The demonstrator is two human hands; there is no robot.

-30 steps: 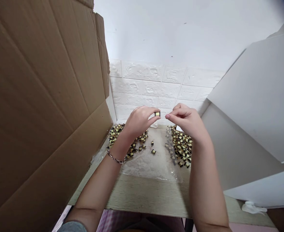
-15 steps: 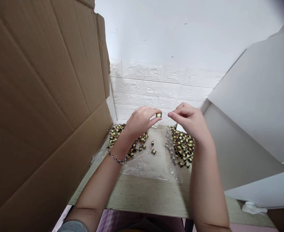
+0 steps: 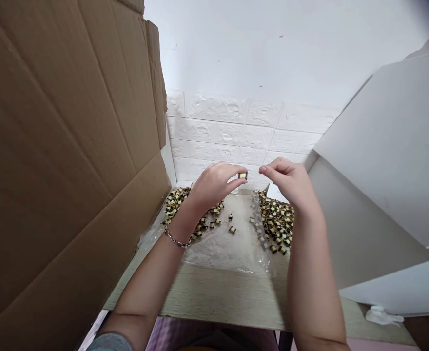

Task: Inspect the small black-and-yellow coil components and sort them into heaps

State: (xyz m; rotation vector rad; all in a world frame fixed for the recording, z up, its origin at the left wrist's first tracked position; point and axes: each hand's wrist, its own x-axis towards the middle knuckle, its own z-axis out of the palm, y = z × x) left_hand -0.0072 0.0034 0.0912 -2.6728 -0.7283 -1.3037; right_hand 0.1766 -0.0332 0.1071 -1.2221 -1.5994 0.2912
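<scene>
My left hand [image 3: 216, 183] pinches a small yellow-and-black transformer [image 3: 243, 175] between thumb and fingertips, raised above the table. Just to its right, my right hand [image 3: 285, 178] is closed with thumb and forefinger pressed together. Whatever lies in that pinch, if anything, is too small to make out. A short gap separates the right fingertips from the transformer. Below my left wrist, a pile of similar transformers [image 3: 178, 197] spreads over a clear plastic bag [image 3: 222, 256], partly hidden by my forearm. Another transformer pile [image 3: 276, 219] lies beneath my right hand.
Two loose transformers [image 3: 232, 229] lie between the piles. A tall cardboard sheet [image 3: 71, 146] walls off the left side, and a white panel [image 3: 386, 146] stands at right. White brick-pattern wall [image 3: 236, 131] closes the back. A crumpled white item [image 3: 383, 315] rests at the table's [image 3: 225, 297] right.
Both hands have shifted slightly to the right. My right fingertips are a little farther from the transformer, which stays in my left hand.
</scene>
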